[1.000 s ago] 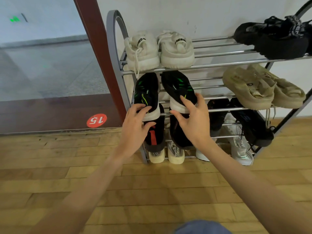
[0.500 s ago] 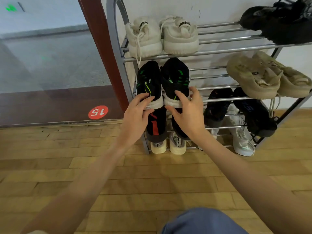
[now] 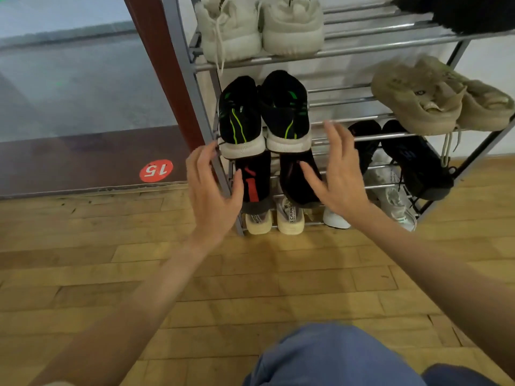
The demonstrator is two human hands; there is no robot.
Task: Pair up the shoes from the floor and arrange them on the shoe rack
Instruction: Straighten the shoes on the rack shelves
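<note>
The wooden floor (image 3: 250, 280) fills the near scene. The shoe rack (image 3: 362, 50) stands at the far wall, with a red door post (image 3: 164, 68) to its left. White pair (image 3: 262, 26): top shelf, left. Black-green pair (image 3: 264, 112): second shelf, left, heels toward the viewer, shoes side by side and touching. Beige pair (image 3: 434, 98): second shelf, right. Left hand (image 3: 211, 190) and right hand (image 3: 340, 176): fingers spread, holding nothing, just below the black-green pair. A red sticker (image 3: 156, 170) lies left.
</note>
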